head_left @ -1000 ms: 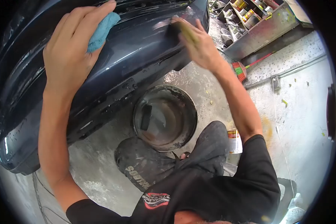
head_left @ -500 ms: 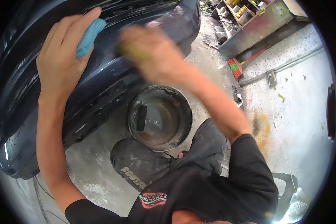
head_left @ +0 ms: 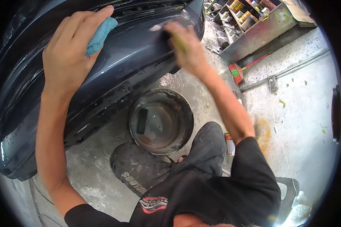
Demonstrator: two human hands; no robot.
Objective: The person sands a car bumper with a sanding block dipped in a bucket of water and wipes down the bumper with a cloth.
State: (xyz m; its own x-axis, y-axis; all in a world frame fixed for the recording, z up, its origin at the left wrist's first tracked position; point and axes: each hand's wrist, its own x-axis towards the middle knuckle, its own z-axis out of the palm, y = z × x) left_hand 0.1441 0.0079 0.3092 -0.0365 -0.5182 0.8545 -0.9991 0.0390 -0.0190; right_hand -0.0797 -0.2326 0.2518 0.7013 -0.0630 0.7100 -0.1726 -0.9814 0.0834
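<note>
A dark, wet, glossy car bumper spans the upper left. My left hand grips a blue cloth against the bumper's upper part. Farther right, my right hand, smeared by motion, is closed round a yellow-green block with a dark underside, at the bumper's surface. Near it the surface shows a pale scuffed patch. Below the bumper stands a round dark tub with water and a dark block inside.
My bent knees are beside the tub. A shelf unit with cans is at the upper right, a red and green broom below it. A can stands by my right knee. Cables lie on the floor at the lower left.
My right hand swept left along the bumper with the block, then came back right. My left hand keeps its hold on the cloth. The whole view has shifted slightly.
</note>
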